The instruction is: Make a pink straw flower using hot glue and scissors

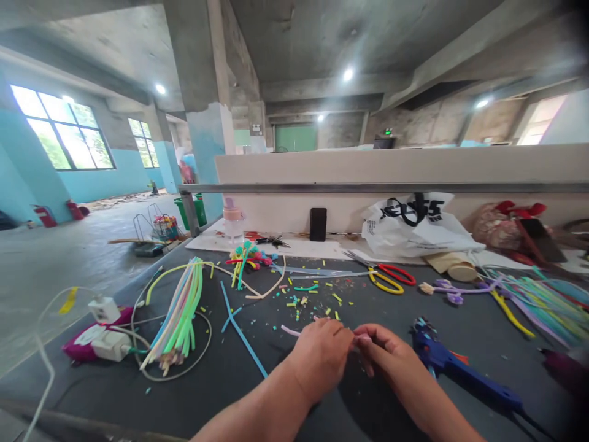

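Note:
My left hand (322, 353) is closed, its back toward me, and a pale pink pipe cleaner (289, 331) sticks out past its far side. Beside it, touching at the fingertips, my right hand (386, 356) pinches something pinkish, which looks like part of the same stem; the fingers mostly hide it. A blue glue gun (469, 374) lies to the right of my hands. Short yellow, green and blue clippings (301, 304) are scattered just beyond them. To the left, a blue pipe cleaner (242, 328) rests on the dark tabletop (193, 405).
A bundle of pastel pipe cleaners (181, 313) and a power strip (96, 341) with cables are on the left. Scissors (386, 277) with red and yellow handles lie farther back. Behind stand a phone (318, 224), a white bag (414, 227) and a bottle (233, 222).

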Demonstrator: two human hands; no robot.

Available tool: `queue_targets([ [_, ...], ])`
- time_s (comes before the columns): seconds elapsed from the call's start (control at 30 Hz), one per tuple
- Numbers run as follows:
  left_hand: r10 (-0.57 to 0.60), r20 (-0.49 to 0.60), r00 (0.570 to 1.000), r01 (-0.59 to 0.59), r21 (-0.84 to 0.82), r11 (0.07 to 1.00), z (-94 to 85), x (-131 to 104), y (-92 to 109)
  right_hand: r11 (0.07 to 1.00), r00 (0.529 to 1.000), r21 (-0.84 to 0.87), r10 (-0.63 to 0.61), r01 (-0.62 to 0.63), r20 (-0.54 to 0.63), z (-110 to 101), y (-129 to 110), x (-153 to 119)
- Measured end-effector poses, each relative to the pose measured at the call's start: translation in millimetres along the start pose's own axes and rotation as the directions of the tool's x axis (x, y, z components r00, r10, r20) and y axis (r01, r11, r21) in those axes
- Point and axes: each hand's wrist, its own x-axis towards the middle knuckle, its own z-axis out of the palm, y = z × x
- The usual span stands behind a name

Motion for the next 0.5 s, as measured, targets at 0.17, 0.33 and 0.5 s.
queue_targets([
  [0.17, -0.243, -0.056, 0.968, 0.244, 0.020, 0.970, -27.9, 4.8, -27.8, 0.974, 0.992, 0.218, 0.087, -0.067, -0.086, -1.6, -5.3, -2.6],
  [0.33, -0.661, -0.192, 0.725, 0.680, 0.048, 0.732, -95.0, -18.6, -109.0, 0.982, 0.990, 0.170, 0.101, -0.083, -0.101, -1.7, -12.8, -8.9],
  [0.5, -0.839, -0.231, 0.493, 0.867, 0.049, 0.496, -128.9, -48.6, -168.5, 0.989, 0.995, 0.125, 0.082, -0.074, -0.062, 6.1, -13.9, -13.3],
])
